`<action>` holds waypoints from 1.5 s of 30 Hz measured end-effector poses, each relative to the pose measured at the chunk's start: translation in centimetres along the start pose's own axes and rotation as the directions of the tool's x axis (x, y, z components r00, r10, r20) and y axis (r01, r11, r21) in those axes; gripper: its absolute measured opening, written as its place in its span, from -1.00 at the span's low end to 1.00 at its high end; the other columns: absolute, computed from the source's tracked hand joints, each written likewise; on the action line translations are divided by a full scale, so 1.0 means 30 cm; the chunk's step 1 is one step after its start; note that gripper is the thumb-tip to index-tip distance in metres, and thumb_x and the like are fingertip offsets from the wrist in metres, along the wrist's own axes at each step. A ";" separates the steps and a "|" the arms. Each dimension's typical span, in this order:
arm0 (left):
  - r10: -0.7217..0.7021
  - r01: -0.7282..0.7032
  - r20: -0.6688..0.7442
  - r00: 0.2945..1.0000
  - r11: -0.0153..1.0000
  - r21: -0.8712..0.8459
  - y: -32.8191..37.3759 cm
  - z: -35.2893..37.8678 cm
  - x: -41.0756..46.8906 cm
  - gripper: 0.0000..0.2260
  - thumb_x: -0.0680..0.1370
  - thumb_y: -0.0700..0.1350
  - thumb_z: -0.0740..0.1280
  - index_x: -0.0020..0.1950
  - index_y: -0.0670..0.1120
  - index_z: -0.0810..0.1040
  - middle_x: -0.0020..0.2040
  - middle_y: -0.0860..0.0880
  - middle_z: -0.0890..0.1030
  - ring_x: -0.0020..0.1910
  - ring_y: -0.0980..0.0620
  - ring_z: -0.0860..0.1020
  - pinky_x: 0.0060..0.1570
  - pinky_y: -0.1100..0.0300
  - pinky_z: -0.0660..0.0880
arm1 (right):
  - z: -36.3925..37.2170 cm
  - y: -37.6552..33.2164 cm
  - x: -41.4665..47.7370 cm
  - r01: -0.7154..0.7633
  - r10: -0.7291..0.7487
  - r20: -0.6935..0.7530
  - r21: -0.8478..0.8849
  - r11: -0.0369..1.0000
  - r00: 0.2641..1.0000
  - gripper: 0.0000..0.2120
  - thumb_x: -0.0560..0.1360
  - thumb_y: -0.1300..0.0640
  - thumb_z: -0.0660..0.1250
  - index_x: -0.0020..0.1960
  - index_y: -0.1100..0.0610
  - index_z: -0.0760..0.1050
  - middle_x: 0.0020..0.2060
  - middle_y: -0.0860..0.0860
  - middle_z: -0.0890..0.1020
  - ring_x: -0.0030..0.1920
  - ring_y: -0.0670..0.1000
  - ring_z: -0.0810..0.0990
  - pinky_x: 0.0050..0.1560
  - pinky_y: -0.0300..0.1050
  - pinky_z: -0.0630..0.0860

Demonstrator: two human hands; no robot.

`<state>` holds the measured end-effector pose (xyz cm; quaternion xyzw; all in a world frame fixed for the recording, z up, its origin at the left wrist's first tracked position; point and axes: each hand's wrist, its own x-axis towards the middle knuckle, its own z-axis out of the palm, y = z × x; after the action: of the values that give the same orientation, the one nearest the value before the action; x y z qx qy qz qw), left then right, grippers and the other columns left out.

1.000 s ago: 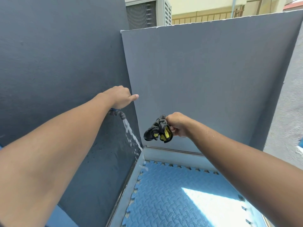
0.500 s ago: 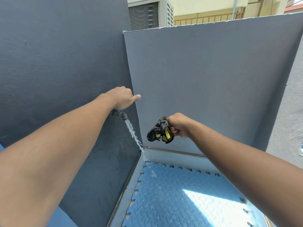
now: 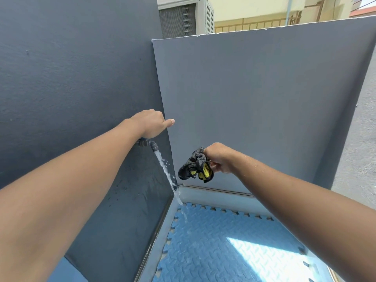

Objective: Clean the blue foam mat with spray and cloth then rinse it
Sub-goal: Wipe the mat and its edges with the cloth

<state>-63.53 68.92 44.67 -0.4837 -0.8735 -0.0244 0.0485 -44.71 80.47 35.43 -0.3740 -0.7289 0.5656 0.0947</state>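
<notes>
The left hand (image 3: 151,123) is curled over the top of a dark grey wall tap (image 3: 148,143), thumb pointing right; whatever handle it holds is hidden under the palm, so how tight that grip is cannot be told. The right hand (image 3: 218,158) is a closed fist clamped on a bunched dark grey and yellow microfibre cloth (image 3: 196,166), which hangs out to its left, just beside the stream of water (image 3: 165,173) and apart from it. The water falls onto the far left corner of the blue interlocking foam mat (image 3: 211,245), lying flat below both hands, its near edge cut off.
</notes>
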 end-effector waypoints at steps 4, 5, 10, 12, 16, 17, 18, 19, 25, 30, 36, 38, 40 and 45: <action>-0.095 0.095 0.016 0.995 0.995 0.011 0.001 0.000 0.002 -0.45 0.71 0.24 0.05 -0.28 -0.14 0.32 -0.24 -0.14 0.47 -0.19 -0.16 0.50 -0.12 0.01 0.37 | 0.020 0.020 0.018 -0.001 0.002 0.004 -0.006 1.000 1.000 -0.82 0.58 0.37 0.15 -0.13 0.28 0.49 -0.23 0.19 0.61 -0.18 0.12 0.59 0.03 0.13 0.68; -0.128 0.127 0.023 0.992 0.991 0.032 0.005 -0.004 0.005 -0.48 0.71 0.22 0.04 -0.22 -0.15 0.41 -0.19 -0.13 0.51 -0.08 -0.19 0.53 -0.04 0.00 0.38 | 0.026 0.026 0.020 -0.006 0.006 0.007 -0.014 1.000 1.000 -0.82 0.58 0.37 0.15 -0.11 0.29 0.50 -0.21 0.20 0.63 -0.19 0.12 0.61 -0.03 0.10 0.70; -0.302 0.282 0.071 0.951 0.937 0.205 0.049 -0.044 0.011 -0.62 0.73 -0.03 0.07 0.47 -0.14 0.44 0.39 -0.17 0.54 0.36 -0.22 0.48 0.14 0.00 0.33 | 0.041 0.057 -0.003 0.010 -0.009 0.013 -0.083 0.997 1.000 -0.79 0.58 0.40 0.13 -0.17 0.27 0.46 -0.31 0.13 0.58 -0.30 0.05 0.57 -0.39 -0.14 0.54; -0.325 0.301 0.073 0.943 0.925 0.231 0.060 -0.047 0.009 -0.63 0.72 -0.04 0.08 0.47 -0.13 0.46 0.38 -0.15 0.56 0.29 -0.21 0.50 0.11 0.01 0.34 | 0.034 0.087 -0.009 0.011 -0.010 0.007 -0.101 0.995 1.000 -0.76 0.58 0.40 0.11 -0.21 0.25 0.44 -0.34 0.12 0.56 -0.34 0.03 0.54 -0.43 -0.18 0.50; -0.341 0.365 -0.132 0.931 0.855 0.367 0.086 0.050 -0.019 -0.64 0.67 0.04 0.24 0.41 -0.10 0.47 0.32 -0.15 0.53 0.33 -0.19 0.46 0.28 -0.06 0.39 | 0.031 0.224 0.000 -0.020 0.019 -0.010 -0.139 0.990 1.000 -0.73 0.55 0.42 0.06 -0.26 0.22 0.38 -0.39 0.12 0.48 -0.37 0.06 0.51 -0.42 -0.15 0.51; -0.272 0.358 -0.269 0.924 0.864 0.356 0.107 0.101 -0.049 -0.61 0.64 0.04 0.29 0.40 -0.11 0.44 0.32 -0.17 0.50 0.37 -0.21 0.42 0.35 -0.12 0.36 | 0.036 0.285 0.009 -0.035 0.034 -0.009 -0.139 0.990 0.999 -0.74 0.55 0.40 0.05 -0.24 0.22 0.40 -0.36 0.13 0.50 -0.35 0.08 0.52 -0.39 -0.12 0.53; -0.168 0.305 -0.426 0.889 0.911 0.278 0.137 0.165 -0.091 -0.57 0.60 0.05 0.32 0.40 -0.13 0.43 0.32 -0.18 0.48 0.43 -0.23 0.38 0.42 -0.20 0.30 | 0.044 0.354 0.020 -0.054 0.054 -0.009 -0.136 0.989 0.999 -0.74 0.56 0.38 0.06 -0.22 0.21 0.43 -0.32 0.16 0.54 -0.34 0.08 0.52 -0.39 -0.12 0.53; -0.064 0.194 -0.581 0.811 0.967 0.164 0.173 0.243 -0.140 -0.55 0.57 0.04 0.32 0.40 -0.14 0.44 0.32 -0.17 0.49 0.48 -0.22 0.35 0.48 -0.24 0.23 | 0.055 0.431 0.034 -0.081 0.080 -0.014 -0.133 0.988 0.997 -0.73 0.57 0.36 0.06 -0.19 0.20 0.46 -0.29 0.17 0.56 -0.33 0.08 0.52 -0.41 -0.14 0.52; -0.007 -0.105 -0.315 0.949 0.936 -0.335 0.240 1.079 -0.474 -0.60 0.59 0.05 0.17 0.28 -0.16 0.57 0.21 -0.13 0.59 0.26 -0.18 0.55 0.16 -0.14 0.54 | 0.108 0.963 0.094 -0.214 0.167 -0.206 -0.234 0.948 0.964 -0.80 0.46 0.36 0.16 -0.18 0.17 0.53 -0.26 0.19 0.59 -0.20 0.16 0.55 -0.21 -0.05 0.45; -0.102 0.170 0.243 0.965 0.945 -0.279 0.011 1.746 -0.792 -0.29 0.58 0.22 -0.04 0.49 -0.23 0.50 0.50 -0.28 0.47 0.49 -0.30 0.43 0.50 -0.19 0.33 | 0.178 1.397 0.024 -0.252 0.189 -0.188 -0.413 0.875 0.964 -0.61 0.53 -0.02 0.34 0.35 -0.06 0.44 0.22 0.12 0.55 0.23 0.19 0.54 0.16 -0.07 0.42; -0.124 0.147 0.090 0.988 0.932 -0.332 -0.003 1.863 -0.881 -0.48 0.66 0.02 0.11 0.53 -0.23 0.44 0.56 -0.26 0.39 0.58 -0.23 0.31 0.59 -0.03 0.12 | 0.385 1.576 0.057 -0.351 0.024 -0.474 -0.616 0.706 0.880 -0.41 0.59 -0.25 0.14 0.54 -0.04 0.24 0.46 0.13 0.35 0.43 0.24 0.31 0.40 0.21 0.27; -0.127 0.147 0.081 0.989 0.924 -0.354 -0.005 1.856 -0.883 -0.49 0.66 -0.01 0.13 0.54 -0.24 0.44 0.57 -0.26 0.39 0.59 -0.23 0.30 0.61 0.01 0.09 | 0.493 1.543 0.065 -0.234 -0.104 -0.422 -0.672 0.703 0.901 -0.45 0.65 -0.14 0.10 0.57 0.05 0.24 0.50 0.14 0.33 0.46 0.20 0.29 0.42 0.19 0.26; -0.126 0.143 0.069 0.990 0.916 -0.375 -0.010 1.860 -0.887 -0.51 0.66 -0.05 0.12 0.53 -0.25 0.45 0.56 -0.26 0.39 0.58 -0.23 0.30 0.62 0.14 -0.01 | 0.592 1.531 0.048 -0.029 -0.236 -0.253 -0.738 0.675 0.938 -0.48 0.66 -0.11 0.11 0.56 0.08 0.29 0.49 0.14 0.36 0.45 0.18 0.32 0.41 0.17 0.30; -0.119 0.132 0.058 0.991 0.910 -0.394 -0.018 1.871 -0.890 -0.51 0.68 -0.07 0.07 0.53 -0.27 0.44 0.57 -0.25 0.38 0.59 -0.24 0.30 0.62 0.21 -0.08 | 0.602 1.594 -0.115 0.674 -0.462 0.503 -0.645 0.362 0.730 -0.51 0.68 -0.10 0.12 0.54 0.08 0.32 0.44 0.16 0.40 0.39 0.19 0.39 0.38 0.12 0.35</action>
<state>-53.34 51.13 -14.01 -0.4269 -0.8803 -0.1959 -0.0664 -31.47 68.45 -12.58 -0.0270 -0.9883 0.1488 0.0211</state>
